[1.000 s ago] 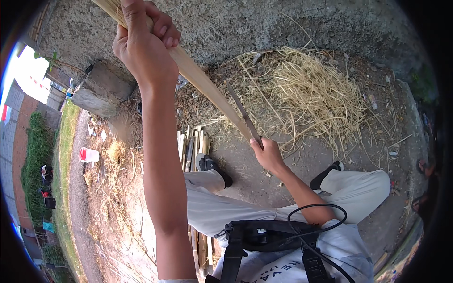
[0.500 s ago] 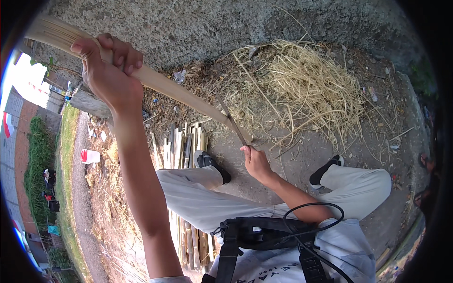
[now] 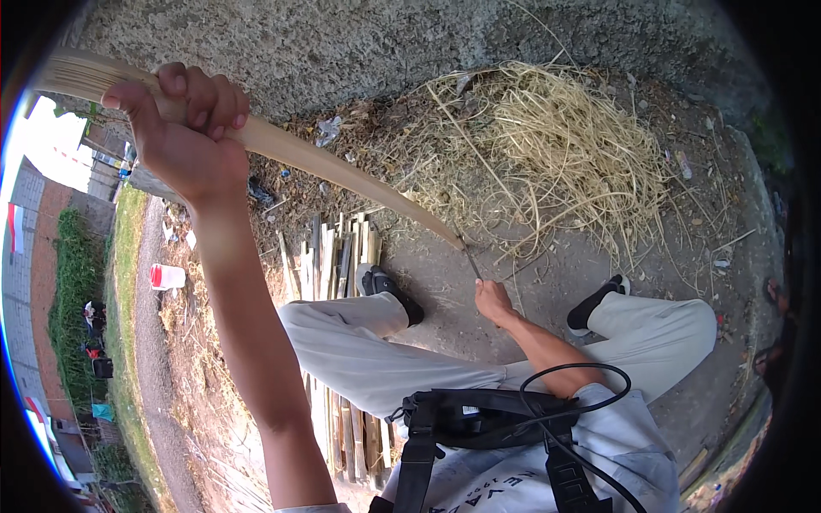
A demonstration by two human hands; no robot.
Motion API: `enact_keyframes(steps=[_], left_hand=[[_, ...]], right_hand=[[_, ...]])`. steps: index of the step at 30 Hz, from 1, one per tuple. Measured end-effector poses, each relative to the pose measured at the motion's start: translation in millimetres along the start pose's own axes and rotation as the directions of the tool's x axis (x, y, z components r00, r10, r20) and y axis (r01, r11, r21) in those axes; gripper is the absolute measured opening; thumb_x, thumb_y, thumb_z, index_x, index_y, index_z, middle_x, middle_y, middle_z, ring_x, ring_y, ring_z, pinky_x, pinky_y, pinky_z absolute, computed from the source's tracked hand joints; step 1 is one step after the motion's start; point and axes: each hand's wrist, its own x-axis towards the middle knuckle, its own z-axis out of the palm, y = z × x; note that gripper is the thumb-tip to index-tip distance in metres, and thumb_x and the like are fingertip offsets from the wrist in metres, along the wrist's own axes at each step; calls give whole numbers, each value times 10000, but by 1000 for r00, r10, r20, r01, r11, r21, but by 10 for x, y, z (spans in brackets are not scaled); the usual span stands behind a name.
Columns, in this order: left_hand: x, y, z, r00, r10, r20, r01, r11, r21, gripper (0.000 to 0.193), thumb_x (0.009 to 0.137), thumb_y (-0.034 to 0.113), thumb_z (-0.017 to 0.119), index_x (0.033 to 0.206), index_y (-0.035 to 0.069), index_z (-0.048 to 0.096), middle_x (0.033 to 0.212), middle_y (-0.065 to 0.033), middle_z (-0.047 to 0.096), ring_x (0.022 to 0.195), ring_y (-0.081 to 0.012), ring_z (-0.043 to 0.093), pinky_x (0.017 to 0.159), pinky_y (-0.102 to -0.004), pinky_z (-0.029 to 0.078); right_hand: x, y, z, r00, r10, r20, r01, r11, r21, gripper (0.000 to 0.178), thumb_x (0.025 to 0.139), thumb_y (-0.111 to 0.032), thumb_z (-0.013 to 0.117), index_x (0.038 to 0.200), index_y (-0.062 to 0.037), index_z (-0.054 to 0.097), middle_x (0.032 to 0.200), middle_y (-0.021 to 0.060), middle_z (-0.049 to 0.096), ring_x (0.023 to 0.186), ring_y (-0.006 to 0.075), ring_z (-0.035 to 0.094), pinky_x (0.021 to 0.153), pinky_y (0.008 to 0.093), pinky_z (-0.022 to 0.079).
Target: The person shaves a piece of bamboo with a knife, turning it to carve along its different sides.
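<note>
My left hand [image 3: 192, 128], raised at the upper left, is wrapped round a long pale bamboo strip [image 3: 342, 175]. Past that fist, the strip's upper end shows many thin parallel splits. The strip slants down to the right, its narrow lower end in front of my legs. My right hand [image 3: 494, 301] is closed on a thin dark knife [image 3: 473, 260], whose handle is hidden in the fingers. The blade lies at the strip's lower tip; whether it touches cannot be made out.
A heap of pale shavings [image 3: 573, 141] lies by the rough grey wall [image 3: 385, 43]. Split bamboo pieces [image 3: 351, 436] are stacked beside and under my left leg. A red-and-white container [image 3: 168, 276] stands at the left. My shoes [image 3: 392, 295] rest on the ground on either side.
My right hand and the knife have moved right and slightly down, bringing the blade from across the strip to its lower tip. My left hand has shifted slightly left with the strip.
</note>
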Motion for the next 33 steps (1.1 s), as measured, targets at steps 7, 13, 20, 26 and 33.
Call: enact_keyframes(steps=[7, 13, 20, 26, 33], left_hand=[[-48, 26, -109, 999, 12, 41, -9, 997, -71, 645, 976, 709, 329, 754, 116, 451, 538, 13, 271, 416, -115, 229, 462, -296, 275], [-53, 37, -85, 1000, 13, 27, -12, 998, -63, 641, 969, 710, 352, 741, 119, 452, 529, 13, 270, 410, -114, 227, 449, -286, 264], [-51, 42, -92, 1000, 14, 24, -12, 996, -90, 651, 966, 715, 348, 742, 115, 459, 525, 14, 273, 409, -110, 227, 448, -290, 262], [11, -32, -82, 996, 15, 88, -10, 998, -54, 666, 959, 733, 332, 762, 111, 464, 534, 15, 287, 414, -107, 235, 463, -292, 270], [9, -45, 116, 997, -11, 74, 15, 998, -53, 667, 946, 737, 379, 780, 96, 462, 539, 18, 291, 430, -107, 264, 467, -291, 283]], right_hand=[[192, -202, -7, 916, -359, -178, 394, 887, 241, 450, 1034, -342, 453, 961, 46, 671, 857, 304, 670, 863, 491, 654, 763, 551, 512], [159, 79, 113, 997, -17, 69, 9, 993, 121, 443, 1019, -335, 475, 903, 49, 661, 822, 297, 667, 858, 490, 651, 755, 557, 500], [24, -710, -240, 928, -346, -136, 370, 900, 232, 422, 1029, -317, 489, 876, 47, 637, 741, 261, 651, 709, 446, 660, 606, 509, 480], [-179, -1065, -431, 738, -572, -359, 673, 662, 329, 347, 1036, -265, 509, 877, 28, 607, 616, 196, 593, 554, 364, 610, 512, 420, 432], [148, -242, -206, 953, 140, 267, -187, 970, 158, 447, 950, -376, 644, 885, 65, 646, 620, 174, 648, 526, 329, 652, 487, 405, 492]])
